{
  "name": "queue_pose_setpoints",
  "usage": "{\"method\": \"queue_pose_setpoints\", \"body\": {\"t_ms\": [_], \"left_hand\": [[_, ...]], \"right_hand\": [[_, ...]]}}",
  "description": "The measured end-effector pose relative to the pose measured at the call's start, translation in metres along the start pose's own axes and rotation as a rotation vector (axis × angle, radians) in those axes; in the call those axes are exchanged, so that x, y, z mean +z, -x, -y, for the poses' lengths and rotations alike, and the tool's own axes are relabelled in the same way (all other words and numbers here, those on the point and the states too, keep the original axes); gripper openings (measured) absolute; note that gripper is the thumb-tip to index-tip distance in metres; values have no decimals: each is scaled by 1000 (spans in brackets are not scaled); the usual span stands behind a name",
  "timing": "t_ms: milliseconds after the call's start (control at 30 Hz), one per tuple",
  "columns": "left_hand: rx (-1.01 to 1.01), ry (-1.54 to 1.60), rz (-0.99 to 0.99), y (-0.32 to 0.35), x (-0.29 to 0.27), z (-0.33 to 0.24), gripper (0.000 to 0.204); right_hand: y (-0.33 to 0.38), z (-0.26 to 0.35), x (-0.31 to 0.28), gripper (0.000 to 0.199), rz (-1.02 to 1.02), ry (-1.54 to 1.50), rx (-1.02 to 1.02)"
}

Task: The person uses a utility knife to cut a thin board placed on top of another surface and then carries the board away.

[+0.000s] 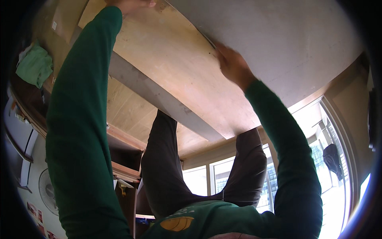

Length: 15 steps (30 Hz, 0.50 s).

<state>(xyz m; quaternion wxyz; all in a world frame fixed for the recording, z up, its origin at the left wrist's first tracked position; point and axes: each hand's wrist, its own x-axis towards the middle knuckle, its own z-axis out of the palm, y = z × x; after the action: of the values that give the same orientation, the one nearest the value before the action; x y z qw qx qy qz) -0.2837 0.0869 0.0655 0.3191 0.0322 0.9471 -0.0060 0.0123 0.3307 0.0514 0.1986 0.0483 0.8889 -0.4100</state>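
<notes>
Both my arms, in green sleeves, reach up to a large plywood panel (179, 67). My left hand (131, 4) is at the panel's far end by the picture's top edge, mostly cut off, so its grip is unclear. My right hand (232, 65) lies on the panel's long edge with its fingers spread, where the wood meets a pale grey surface (286, 40). The hand is slightly blurred. A flat grey strip (159, 97) runs diagonally under the panel. My legs, in dark trousers (167, 171), show below it.
A green cloth (35, 65) lies on a wooden ledge at the left. A white fan (49, 193) sits at the lower left. Wooden shelf boards (123, 159) stand beside my leg. Bright windows (223, 175) fill the lower right, with a dark garment (332, 159) hanging there.
</notes>
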Motion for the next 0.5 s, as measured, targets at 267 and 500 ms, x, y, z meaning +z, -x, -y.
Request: {"method": "queue_pose_setpoints", "body": {"t_ms": [267, 500], "left_hand": [[10, -35, -30, -1, 0, -1, 153], [2, 25, -16, -5, 3, -1, 156]], "right_hand": [[107, -22, -27, 28, 75, -128, 267], [-1, 4, -13, 28, -1, -19, 7]]}}
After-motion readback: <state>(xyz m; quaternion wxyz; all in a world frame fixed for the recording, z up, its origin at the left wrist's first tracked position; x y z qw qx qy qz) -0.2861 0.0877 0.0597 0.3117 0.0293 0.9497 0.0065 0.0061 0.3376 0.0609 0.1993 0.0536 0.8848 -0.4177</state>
